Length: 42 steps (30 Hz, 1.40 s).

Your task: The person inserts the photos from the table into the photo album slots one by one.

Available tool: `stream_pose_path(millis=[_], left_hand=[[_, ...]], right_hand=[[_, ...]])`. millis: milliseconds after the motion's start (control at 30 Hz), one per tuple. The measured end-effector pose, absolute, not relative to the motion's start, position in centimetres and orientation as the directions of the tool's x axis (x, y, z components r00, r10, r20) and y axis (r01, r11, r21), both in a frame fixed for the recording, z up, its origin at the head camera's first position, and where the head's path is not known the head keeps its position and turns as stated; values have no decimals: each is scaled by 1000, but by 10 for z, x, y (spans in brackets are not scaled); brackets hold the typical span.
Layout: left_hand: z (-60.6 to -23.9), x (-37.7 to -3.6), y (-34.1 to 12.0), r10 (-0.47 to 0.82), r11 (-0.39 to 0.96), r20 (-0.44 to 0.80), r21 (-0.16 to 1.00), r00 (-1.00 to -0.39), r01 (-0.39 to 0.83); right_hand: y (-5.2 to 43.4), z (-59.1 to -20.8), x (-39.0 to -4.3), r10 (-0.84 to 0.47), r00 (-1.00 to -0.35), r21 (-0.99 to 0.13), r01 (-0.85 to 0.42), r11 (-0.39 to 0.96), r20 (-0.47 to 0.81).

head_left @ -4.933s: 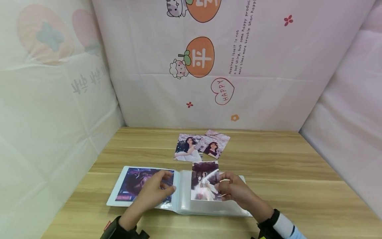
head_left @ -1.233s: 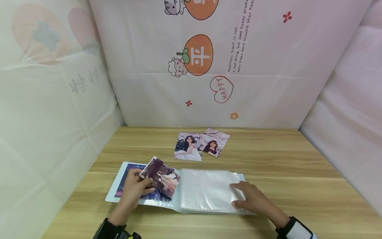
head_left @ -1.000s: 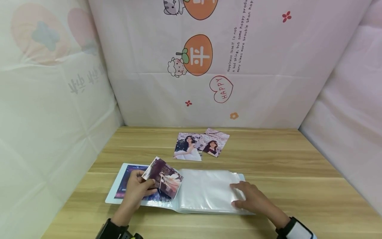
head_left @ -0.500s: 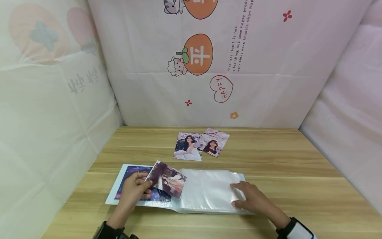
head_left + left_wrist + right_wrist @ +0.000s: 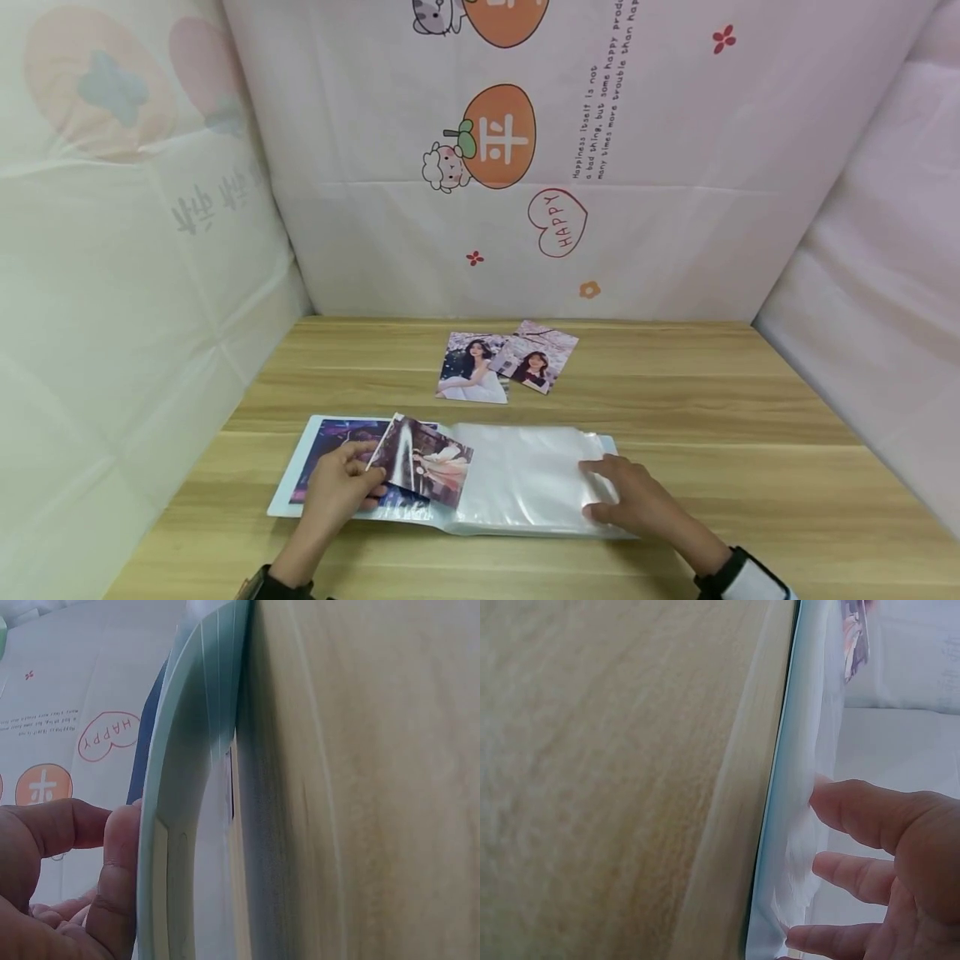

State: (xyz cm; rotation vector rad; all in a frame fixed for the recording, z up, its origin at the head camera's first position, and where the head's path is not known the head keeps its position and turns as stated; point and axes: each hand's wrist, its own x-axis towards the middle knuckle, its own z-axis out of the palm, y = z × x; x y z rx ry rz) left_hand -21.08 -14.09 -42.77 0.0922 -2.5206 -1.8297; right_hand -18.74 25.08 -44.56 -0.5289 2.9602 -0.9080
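An open photo album (image 5: 517,479) with clear sleeves lies on the wooden table. Its left side bears a purple-blue picture (image 5: 352,433). My left hand (image 5: 333,487) pinches a photo (image 5: 431,462) by its left edge, tilted above the left page and reaching over the spine; it shows a figure in a pale pink dress. In the left wrist view the thumb and finger (image 5: 116,877) sit by the album's pale edge. My right hand (image 5: 630,496) rests with spread fingers on the sleeve at the album's right edge; in the right wrist view the fingertips (image 5: 825,799) touch the clear plastic.
Behind the album lie two overlapping photos, one of a person in a white dress (image 5: 472,371), the other with pink blossoms (image 5: 540,354). A printed white cloth (image 5: 637,250) stands at the back, and white cloth walls (image 5: 885,333) flank the table (image 5: 712,400).
The photo passed from my right hand to my left, which has since shifted it slightly right and toward me, over the spine. My right hand moved onto the right sleeve and stays there.
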Motion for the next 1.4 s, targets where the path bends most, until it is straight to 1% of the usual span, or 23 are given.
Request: stream_pose_path(millis=[233,400,733,1400], left_hand=[[-427,-210,-141,-98,369,-10,928,-995,-45],[-426,-208,-141,-101,420,-17,906,-995,-58],[-427,-209,-141,-81,413,-29,909,-996,-60],[-429,-208,-123,31,366,-40,930,-999,-26]], right_hand=[[250,-445,-187,-310,-947,-540,-307,784,89],[250,-445,-188,-314,-945,-538,-310,784,88],[250,-444,-187,-316,-945,-539,-309,784,83],[251,-447,-188,-314,-947,-532,-303,791,72]])
